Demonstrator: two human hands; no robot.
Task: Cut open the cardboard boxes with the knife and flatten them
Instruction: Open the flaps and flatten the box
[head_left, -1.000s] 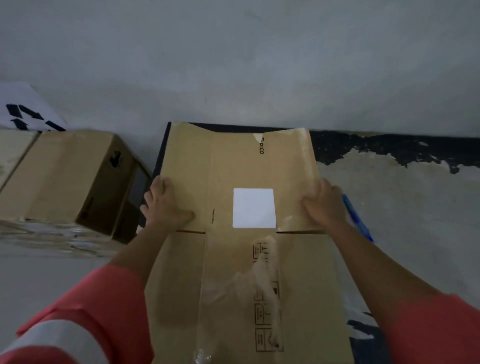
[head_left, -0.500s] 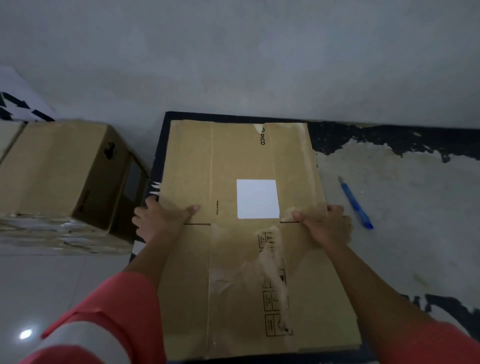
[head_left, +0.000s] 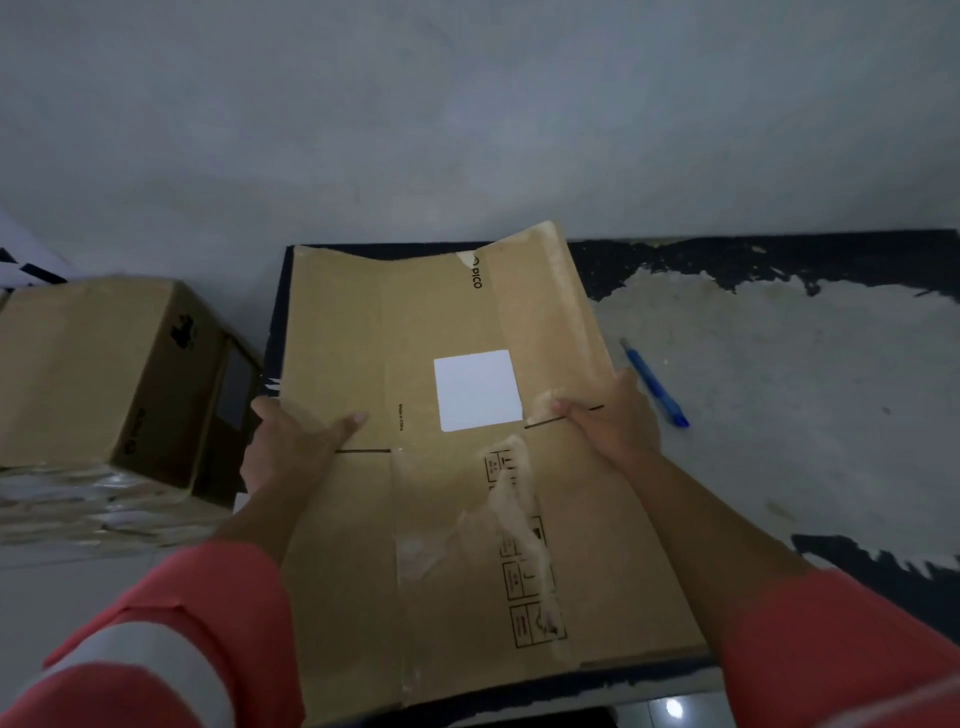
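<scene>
Change: a second ago your hands were pressing palms-down on the flattened box (head_left: 441, 509). Now they've slid out to its side edges, and the far right corner has come up off the dark sheet (head_left: 274, 332) underneath.
Left hand (head_left: 291, 447): grips the left edge with the thumb on top. The fingers are tucked under, out of sight.
Right hand (head_left: 613, 421): pinches the right edge right at the flap slit, thumb on top.
Knife (head_left: 655, 383): blue and slim, lying untouched on the rough grey surface (head_left: 779, 395) just beside your right hand. That hand half hid it before; now it's in full view.
What it means: looks to me like this one's squashed enough and you're lifting it to move it off. The uncut box (head_left: 104, 374) on your left is still standing, so there's more cutting to do.
Cardboard: plain brown corrugated, floppy enough to bow into a shallow trough between your hands. It has lengthwise creases and a short slit on each side.
Tape (head_left: 415, 551): clear, glossy and wrinkled, running down the near half.
White label (head_left: 478, 389): square, matte, stuck flat near the middle, with black printed symbols below it.
Surface texture: gritty grey, with black paint flaking off in ragged patches.
</scene>
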